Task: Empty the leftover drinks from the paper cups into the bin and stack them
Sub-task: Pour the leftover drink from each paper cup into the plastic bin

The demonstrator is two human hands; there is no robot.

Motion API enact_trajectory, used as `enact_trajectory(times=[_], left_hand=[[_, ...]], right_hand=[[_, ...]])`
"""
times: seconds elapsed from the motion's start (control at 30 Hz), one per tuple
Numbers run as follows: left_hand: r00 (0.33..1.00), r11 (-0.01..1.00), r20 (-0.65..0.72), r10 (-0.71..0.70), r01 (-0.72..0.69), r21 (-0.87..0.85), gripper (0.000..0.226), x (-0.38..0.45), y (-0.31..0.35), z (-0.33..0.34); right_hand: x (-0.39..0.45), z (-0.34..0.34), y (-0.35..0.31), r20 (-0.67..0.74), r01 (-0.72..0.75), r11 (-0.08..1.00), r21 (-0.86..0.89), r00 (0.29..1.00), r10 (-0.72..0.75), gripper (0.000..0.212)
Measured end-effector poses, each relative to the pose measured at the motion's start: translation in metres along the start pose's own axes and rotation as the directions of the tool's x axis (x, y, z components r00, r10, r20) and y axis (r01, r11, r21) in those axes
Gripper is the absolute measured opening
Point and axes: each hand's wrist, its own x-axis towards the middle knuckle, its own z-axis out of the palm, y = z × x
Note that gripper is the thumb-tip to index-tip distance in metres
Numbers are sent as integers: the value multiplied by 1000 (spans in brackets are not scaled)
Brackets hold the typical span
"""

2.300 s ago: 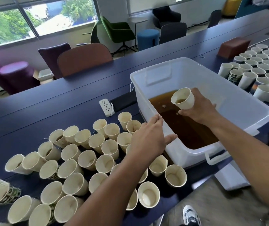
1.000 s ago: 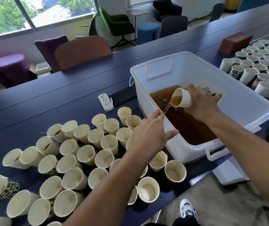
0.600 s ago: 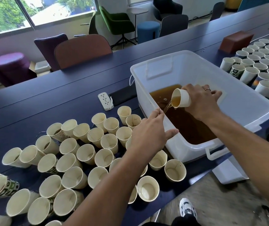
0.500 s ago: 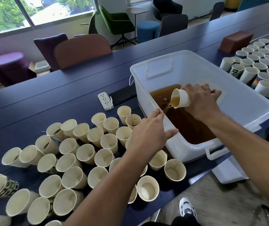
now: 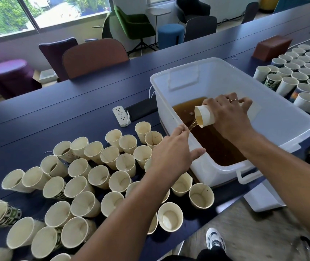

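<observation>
Cup (image 5: pixel 205 116) still tipped (brown stream)

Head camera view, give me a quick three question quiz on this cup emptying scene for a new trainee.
1. True or false: the right hand holds the tilted paper cup over the white bin.
2. What colour is the liquid in the bin?
3. The left hand is: A) gripping a cup, B) open, hovering above the cups on the table, C) inside the bin.

Key: 1 true; 2 brown; 3 B.
</observation>
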Motion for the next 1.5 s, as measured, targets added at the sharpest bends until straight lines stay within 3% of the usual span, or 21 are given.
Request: enact_trajectory(times=[0.5, 0.63, 0.77, 1.1, 1.3, 1.4, 1.5], left_hand=[[1000, 1000, 7, 2, -2, -5, 84, -1, 0, -1], [1000, 1000, 6, 4, -4, -3, 83, -1, 0, -2], [1000, 1000, 12, 1, 0, -6, 84, -1, 0, -2], [1000, 1000, 3, 4, -4, -23, 83, -2, 1, -3], [1000, 999, -17, 5, -6, -32, 82, -3, 2, -3], [999, 998, -37, 21, -23, -54, 82, -2, 0, -4], [997, 968, -80, 0, -21, -251, 63, -2, -5, -12]], right_hand=[[1, 2, -2, -51, 8, 999, -33, 999, -10, 61], [0, 4, -4, 82, 40, 997, -68, 996, -34, 59], [1, 2, -2, 27, -19, 996, -86, 999, 21, 58], [2, 4, -3, 97, -4, 995, -104, 995, 15, 54], [0, 8, -4, 181, -41, 998, -57, 982, 51, 51], [0, 5, -3, 183, -123, 988, 90, 977, 105, 59], [4, -10, -9, 129, -193, 944, 267, 978, 163, 67]])
